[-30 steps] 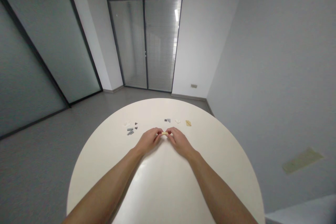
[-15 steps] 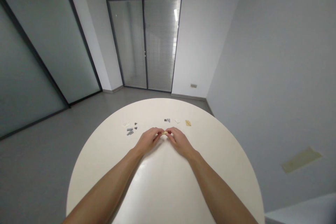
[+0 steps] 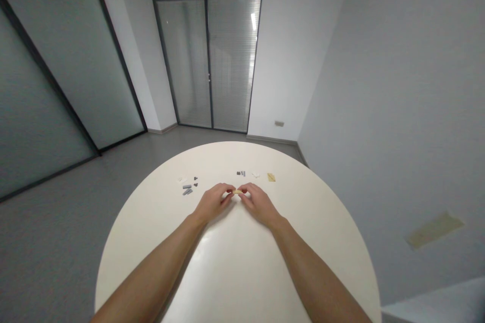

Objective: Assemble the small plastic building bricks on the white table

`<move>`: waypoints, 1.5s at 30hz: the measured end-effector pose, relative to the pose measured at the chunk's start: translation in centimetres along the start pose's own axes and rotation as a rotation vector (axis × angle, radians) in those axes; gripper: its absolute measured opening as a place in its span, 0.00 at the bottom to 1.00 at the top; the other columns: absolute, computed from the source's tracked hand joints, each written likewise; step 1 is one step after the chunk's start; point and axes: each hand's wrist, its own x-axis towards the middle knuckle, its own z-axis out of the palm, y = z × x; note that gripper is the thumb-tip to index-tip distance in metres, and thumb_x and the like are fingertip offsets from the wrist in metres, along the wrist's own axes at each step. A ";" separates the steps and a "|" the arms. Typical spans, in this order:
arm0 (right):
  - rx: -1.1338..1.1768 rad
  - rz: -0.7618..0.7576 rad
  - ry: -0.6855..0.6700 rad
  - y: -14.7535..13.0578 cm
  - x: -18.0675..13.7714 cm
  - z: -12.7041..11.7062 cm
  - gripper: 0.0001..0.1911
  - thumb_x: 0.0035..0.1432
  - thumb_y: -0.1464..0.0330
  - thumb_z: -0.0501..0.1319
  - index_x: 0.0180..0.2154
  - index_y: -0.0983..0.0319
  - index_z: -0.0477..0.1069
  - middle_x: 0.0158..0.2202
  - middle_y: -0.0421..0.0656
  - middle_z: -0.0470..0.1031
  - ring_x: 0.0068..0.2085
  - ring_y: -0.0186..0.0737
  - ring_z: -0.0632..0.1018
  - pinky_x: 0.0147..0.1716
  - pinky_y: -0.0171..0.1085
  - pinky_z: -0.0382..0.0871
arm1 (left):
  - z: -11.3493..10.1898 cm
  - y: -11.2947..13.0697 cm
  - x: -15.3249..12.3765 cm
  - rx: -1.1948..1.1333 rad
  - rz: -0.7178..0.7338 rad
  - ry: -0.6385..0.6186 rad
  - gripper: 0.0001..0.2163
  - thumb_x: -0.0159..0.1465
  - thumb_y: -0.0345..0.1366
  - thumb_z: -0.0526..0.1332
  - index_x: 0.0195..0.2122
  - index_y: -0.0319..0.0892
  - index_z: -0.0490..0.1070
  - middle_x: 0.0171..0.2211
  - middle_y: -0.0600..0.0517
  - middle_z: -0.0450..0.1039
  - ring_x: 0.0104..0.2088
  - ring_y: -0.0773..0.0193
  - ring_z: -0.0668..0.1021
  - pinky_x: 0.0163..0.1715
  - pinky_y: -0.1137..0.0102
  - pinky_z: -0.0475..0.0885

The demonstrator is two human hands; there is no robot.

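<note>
Both of my hands meet over the middle of a round cream table. My left hand and my right hand each pinch one end of a small tan brick piece, held just above the tabletop. The fingers of both hands are curled closed around it. Beyond my left hand lie a few small grey and dark pieces. Past my right hand sit dark grey pieces, a white piece and a tan plate.
The table's far edge curves close behind the loose pieces. Grey floor, frosted glass panels on the left and a glass double door lie beyond. A plain wall stands on the right.
</note>
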 end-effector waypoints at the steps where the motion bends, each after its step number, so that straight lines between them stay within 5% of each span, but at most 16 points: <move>1: 0.004 -0.005 0.004 0.0 0.0 0.0 0.06 0.67 0.66 0.57 0.44 0.59 0.71 0.40 0.43 0.76 0.43 0.40 0.75 0.44 0.39 0.67 | 0.0 -0.1 0.0 0.002 -0.010 0.004 0.07 0.68 0.35 0.57 0.45 0.46 0.71 0.40 0.51 0.77 0.41 0.62 0.78 0.41 0.68 0.72; 31: -0.016 -0.068 0.046 0.0 -0.1 0.0 0.03 0.62 0.70 0.61 0.39 0.58 0.71 0.40 0.43 0.77 0.44 0.42 0.76 0.46 0.42 0.68 | 0.0 0.1 0.2 -0.019 0.091 0.053 0.06 0.68 0.35 0.57 0.43 0.46 0.73 0.42 0.50 0.78 0.44 0.62 0.78 0.45 0.66 0.74; 45: -0.018 -0.049 0.056 0.0 0.0 0.2 0.05 0.61 0.70 0.62 0.41 0.58 0.71 0.40 0.43 0.76 0.43 0.42 0.75 0.45 0.40 0.68 | 0.1 -0.1 0.2 -0.036 0.059 0.042 0.05 0.67 0.34 0.58 0.42 0.46 0.72 0.41 0.52 0.76 0.42 0.63 0.77 0.38 0.71 0.74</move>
